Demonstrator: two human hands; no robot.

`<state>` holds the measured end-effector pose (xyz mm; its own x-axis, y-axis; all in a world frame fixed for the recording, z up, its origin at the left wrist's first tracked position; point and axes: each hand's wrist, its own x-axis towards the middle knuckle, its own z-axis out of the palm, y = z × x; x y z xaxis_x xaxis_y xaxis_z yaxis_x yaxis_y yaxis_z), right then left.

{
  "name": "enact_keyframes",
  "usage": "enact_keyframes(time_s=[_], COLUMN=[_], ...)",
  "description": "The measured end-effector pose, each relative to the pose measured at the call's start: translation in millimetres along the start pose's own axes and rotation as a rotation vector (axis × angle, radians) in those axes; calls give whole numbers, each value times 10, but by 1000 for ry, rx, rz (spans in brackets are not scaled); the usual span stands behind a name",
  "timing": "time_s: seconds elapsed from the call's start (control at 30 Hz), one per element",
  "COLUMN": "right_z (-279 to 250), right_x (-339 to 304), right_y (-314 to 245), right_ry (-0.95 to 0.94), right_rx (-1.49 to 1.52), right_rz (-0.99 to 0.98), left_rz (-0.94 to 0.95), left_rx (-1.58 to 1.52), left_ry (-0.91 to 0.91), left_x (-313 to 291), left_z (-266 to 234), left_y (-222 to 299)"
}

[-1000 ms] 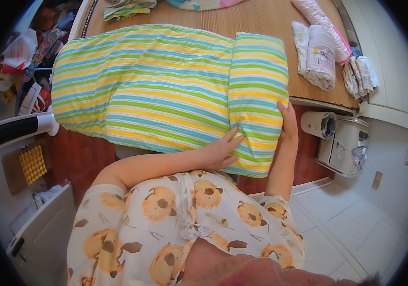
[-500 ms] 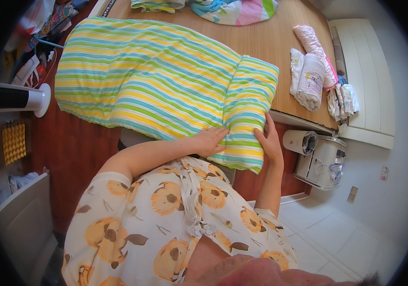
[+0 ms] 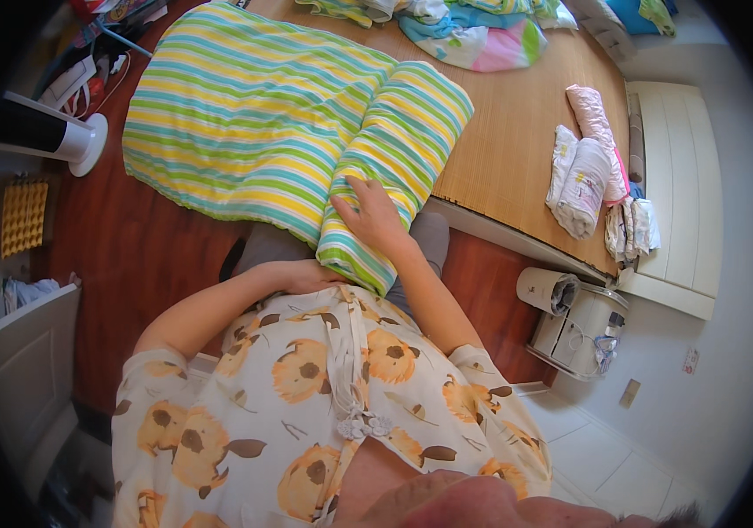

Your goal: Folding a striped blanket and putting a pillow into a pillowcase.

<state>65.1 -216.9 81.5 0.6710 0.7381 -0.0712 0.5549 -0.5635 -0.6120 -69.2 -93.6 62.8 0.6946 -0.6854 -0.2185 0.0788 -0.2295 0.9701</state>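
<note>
A padded quilt (image 3: 244, 114) with green, yellow, teal and white stripes lies partly on the wooden surface and hangs over its near edge toward my lap. Its right end is turned over into a thick folded roll (image 3: 416, 119) that slants down toward me. My right hand (image 3: 372, 216) rests on top of this roll, fingers spread and thumb apart, gripping nothing. Down at my waist, my left hand (image 3: 309, 275) is by the near end of the roll. Its fingers are mostly hidden at the quilt's edge, so their pose is unclear.
Rolled white and pink cloth bundles (image 3: 583, 185) lie on the wooden board (image 3: 500, 132) at right. Colourful bedding (image 3: 478, 40) is heaped at the back. A waste bin (image 3: 545, 289) stands on the floor at right, a white chair (image 3: 29, 352) and a white-based appliance (image 3: 86, 145) at left.
The right end of the quilt has been folded further leftward into a thicker roll. My right hand moved left onto the roll, and my left hand drew back to my waist. The view shifted.
</note>
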Motion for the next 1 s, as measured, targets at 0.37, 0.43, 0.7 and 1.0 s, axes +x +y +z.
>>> enact_keyframes(time_s=[0.37,0.43,0.7,1.0], right_z=[245,547,-321,-2011], right_x=[-660,-576,-490,-1108], right_y=[1524,1483,1224,949], right_ry=[221,279,440,656], right_rx=[594,974,1403,855], right_rz=[738,646,515,443], left_rz=[-323,-289,-22,346], left_rx=[43,215,-67,-235], left_ry=[844,816,590,470], left_x=[-188,3,352,1354], left_z=[-513,-422,-390,66], left_y=[683,476,269,741])
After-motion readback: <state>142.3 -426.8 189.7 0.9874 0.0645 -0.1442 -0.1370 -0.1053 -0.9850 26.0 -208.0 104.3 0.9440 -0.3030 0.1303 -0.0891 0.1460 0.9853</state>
